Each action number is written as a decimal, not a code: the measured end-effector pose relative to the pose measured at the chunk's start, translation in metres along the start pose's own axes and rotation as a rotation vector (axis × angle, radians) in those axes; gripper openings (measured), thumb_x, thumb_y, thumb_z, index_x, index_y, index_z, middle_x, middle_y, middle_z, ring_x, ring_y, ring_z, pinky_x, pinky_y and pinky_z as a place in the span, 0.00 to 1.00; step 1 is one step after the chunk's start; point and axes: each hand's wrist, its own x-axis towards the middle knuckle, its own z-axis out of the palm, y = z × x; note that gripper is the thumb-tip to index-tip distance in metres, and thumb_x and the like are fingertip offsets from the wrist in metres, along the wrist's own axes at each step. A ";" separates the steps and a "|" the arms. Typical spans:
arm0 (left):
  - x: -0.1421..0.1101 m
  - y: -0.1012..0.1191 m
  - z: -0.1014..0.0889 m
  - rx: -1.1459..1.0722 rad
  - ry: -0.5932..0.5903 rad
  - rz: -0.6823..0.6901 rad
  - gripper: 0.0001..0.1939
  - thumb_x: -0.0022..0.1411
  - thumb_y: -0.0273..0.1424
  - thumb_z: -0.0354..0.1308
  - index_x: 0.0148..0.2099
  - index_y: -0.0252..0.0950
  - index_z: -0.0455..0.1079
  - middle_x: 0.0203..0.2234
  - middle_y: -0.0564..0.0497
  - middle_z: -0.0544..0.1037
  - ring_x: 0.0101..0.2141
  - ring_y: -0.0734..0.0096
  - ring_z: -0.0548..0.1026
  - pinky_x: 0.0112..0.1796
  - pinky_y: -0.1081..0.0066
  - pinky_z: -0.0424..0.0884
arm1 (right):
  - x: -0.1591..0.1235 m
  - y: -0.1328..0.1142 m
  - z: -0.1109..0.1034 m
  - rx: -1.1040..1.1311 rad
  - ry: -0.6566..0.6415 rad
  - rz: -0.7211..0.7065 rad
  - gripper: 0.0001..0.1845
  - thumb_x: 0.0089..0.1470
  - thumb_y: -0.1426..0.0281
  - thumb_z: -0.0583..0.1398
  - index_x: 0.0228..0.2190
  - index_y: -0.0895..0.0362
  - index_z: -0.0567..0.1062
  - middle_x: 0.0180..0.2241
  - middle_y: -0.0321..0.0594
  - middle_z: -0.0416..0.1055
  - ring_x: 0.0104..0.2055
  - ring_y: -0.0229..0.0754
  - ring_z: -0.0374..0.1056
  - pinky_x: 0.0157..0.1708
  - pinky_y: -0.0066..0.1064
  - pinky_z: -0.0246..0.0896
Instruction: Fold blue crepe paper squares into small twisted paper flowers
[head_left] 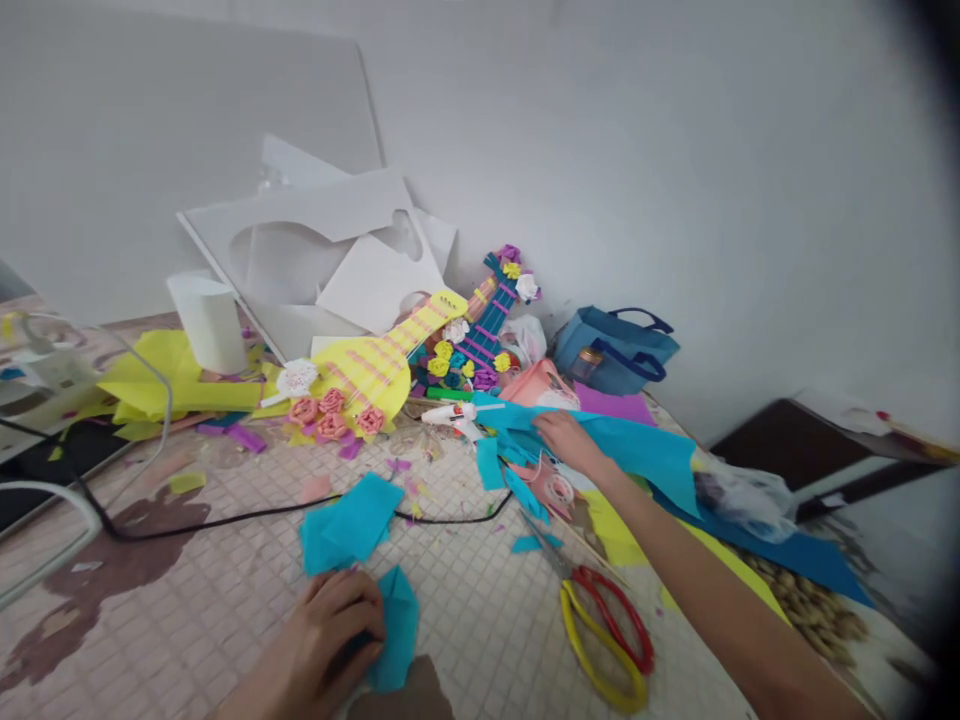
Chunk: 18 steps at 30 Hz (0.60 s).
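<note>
At the front of the table, my left hand [337,625] curls its fingers around a folded piece of blue paper [397,630]; part of the piece is hidden under the hand. Just beyond it lies a small stack of blue paper pieces [356,525]. My right hand [571,442] reaches over a long blue paper sheet [656,455], fingers extended and touching its surface. To the left of those fingertips is a white glue gun [457,418]. Scissors [600,620] with red and yellow handles lie below my right forearm, blades pointing away.
A yellow paper guitar [367,370] with pink flowers and a blue one [491,320] stand at the back. A white roll [214,325], cut white boards [300,230] and a blue bag [615,350] are behind. A black cable [225,520] crosses the tiled tabletop [247,590].
</note>
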 end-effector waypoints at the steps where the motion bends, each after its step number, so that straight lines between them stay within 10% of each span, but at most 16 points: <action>1: 0.000 0.000 0.001 0.004 0.015 0.001 0.10 0.65 0.31 0.51 0.30 0.38 0.67 0.31 0.50 0.73 0.35 0.66 0.70 0.39 0.68 0.66 | -0.007 -0.003 0.004 0.006 -0.005 -0.008 0.15 0.58 0.77 0.52 0.45 0.60 0.73 0.45 0.49 0.72 0.50 0.47 0.65 0.54 0.40 0.53; 18: 0.002 0.002 0.000 0.030 -0.010 -0.028 0.08 0.64 0.30 0.51 0.31 0.38 0.66 0.32 0.50 0.73 0.35 0.67 0.70 0.40 0.67 0.65 | 0.058 0.059 -0.005 0.074 -0.046 0.403 0.18 0.59 0.64 0.57 0.49 0.58 0.69 0.49 0.45 0.67 0.46 0.44 0.68 0.44 0.42 0.67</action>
